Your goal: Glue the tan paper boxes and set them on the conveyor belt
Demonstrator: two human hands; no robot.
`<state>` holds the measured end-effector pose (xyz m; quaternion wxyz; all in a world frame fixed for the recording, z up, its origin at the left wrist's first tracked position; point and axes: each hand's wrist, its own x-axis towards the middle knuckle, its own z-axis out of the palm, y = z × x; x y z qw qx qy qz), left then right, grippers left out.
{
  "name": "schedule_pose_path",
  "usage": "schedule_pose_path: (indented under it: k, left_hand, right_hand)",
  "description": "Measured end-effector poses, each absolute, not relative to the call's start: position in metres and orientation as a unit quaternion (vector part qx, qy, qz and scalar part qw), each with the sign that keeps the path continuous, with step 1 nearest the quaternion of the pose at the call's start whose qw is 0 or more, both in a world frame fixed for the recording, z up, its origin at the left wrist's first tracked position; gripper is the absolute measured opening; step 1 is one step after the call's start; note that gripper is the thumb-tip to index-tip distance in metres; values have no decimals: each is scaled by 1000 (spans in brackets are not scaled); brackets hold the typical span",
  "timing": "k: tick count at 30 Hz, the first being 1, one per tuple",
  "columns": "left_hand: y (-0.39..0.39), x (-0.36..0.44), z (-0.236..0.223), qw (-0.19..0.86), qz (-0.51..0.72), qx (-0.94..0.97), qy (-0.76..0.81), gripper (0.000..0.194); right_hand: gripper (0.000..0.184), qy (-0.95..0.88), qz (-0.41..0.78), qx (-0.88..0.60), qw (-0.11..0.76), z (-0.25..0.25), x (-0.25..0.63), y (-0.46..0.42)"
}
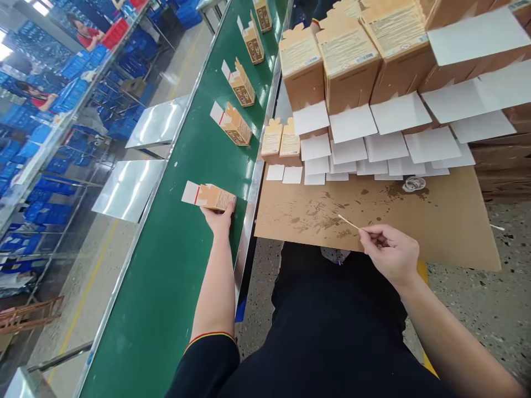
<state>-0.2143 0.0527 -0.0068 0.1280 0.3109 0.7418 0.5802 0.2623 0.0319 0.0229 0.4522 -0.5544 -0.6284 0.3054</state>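
Over the green conveyor belt (166, 287), my left hand (218, 219) is wrapped round a small brown cardboard box (213, 196) whose white flap points left. My right hand (390, 249) pinches a thin cotton swab (349, 221) above a brown cardboard sheet (448, 221). The swab's tip points up and left, over dark wet spots on the sheet. Farther back on the sheet sits a small clear round dish (414, 184), with wet marks about it.
Stacked cardboard boxes (348, 66) with white flaps stand behind the sheet. More boxes (238, 126) are spaced along the belt. A metal rail (251, 213) divides belt and sheet. People sit at a far bench with blue bins (77, 94).
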Motion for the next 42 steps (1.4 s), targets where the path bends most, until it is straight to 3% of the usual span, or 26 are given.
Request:
schedule_pose_path:
  k: [6, 8, 10, 12, 15, 18, 23, 27, 32, 37, 42]
  left_hand:
    - [55, -207, 3, 147, 531, 279, 786, 103]
    - [39, -193, 6, 93, 544, 261, 792, 99]
    - [22, -174, 6, 12, 570, 275, 774, 82]
    - [20, -155, 9, -7, 590, 341, 732, 59]
    - [67, -135, 23, 91, 601, 421, 673, 40]
    - [159, -126, 45, 214, 571, 403, 683, 38]
    - [265, -115, 61, 372, 436, 343, 744, 30]
    - [244, -122, 57, 371, 456, 348, 730, 37]
    - [135, -128, 48, 359, 634, 328, 601, 60]
    - [59, -71, 21, 460, 597, 335, 566, 75]
    - [53, -41, 9, 432, 583, 350, 592, 87]
  right_hand:
    - [27, -621, 307, -559, 456, 22, 271, 33]
    - [28, -602, 280, -583, 469, 24, 288, 30]
    - [31, -574, 242, -612, 487, 26, 310, 25]
    - [34, -542, 213, -641, 500, 28, 328, 18]
    - [41, -513, 215, -661, 503, 29, 338, 13]
    - [45, -525, 238, -645, 501, 29, 327, 15]
    - [34, -550, 231, -622, 508, 33, 301, 18]
    - [32, -541, 226, -624, 516, 36, 303, 14]
    - [32, -546, 237, -622, 509, 39, 317, 4]
    - [20, -636, 298, -565, 433, 34, 279, 8]
    - [23, -712, 318, -490, 390, 9, 215, 29]
